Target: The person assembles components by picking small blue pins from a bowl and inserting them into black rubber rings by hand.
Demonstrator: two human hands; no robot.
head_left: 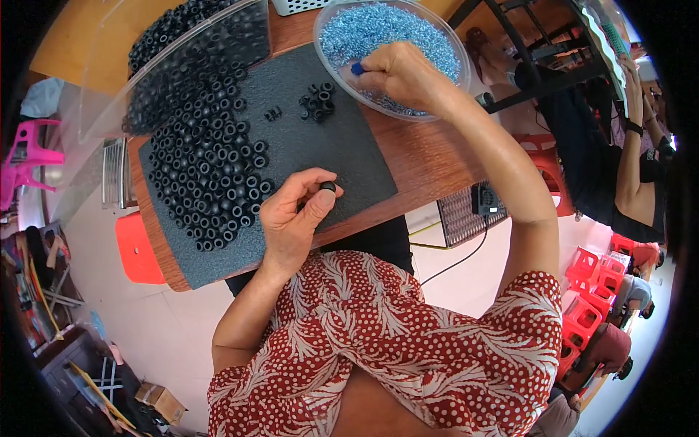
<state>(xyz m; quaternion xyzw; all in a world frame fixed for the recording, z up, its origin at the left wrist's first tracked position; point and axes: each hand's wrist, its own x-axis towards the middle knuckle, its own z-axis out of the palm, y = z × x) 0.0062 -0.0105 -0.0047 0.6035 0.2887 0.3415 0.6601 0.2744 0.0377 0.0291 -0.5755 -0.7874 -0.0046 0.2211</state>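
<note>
My left hand (295, 215) pinches one small black rubber ring (328, 187) between thumb and fingers, at the near edge of a dark textured mat (342, 142). My right hand (397, 73) reaches into a clear plastic bowl (336, 80) filled with small pale-blue metal parts (378, 25); its fingertips are closed on a small blue piece (357, 68). A large spread of black rings (211, 175) covers the left of the mat. A small cluster of black rings (317, 102) lies near the bowl, with a pair (273, 113) beside it.
A clear plastic bag (182, 58) of more black rings lies at the far left of the wooden table (429, 156). A white basket (298, 6) sits at the far edge. Another person (626, 167) sits to the right; red stools (593, 288) and an orange stool (138, 247) stand on the floor.
</note>
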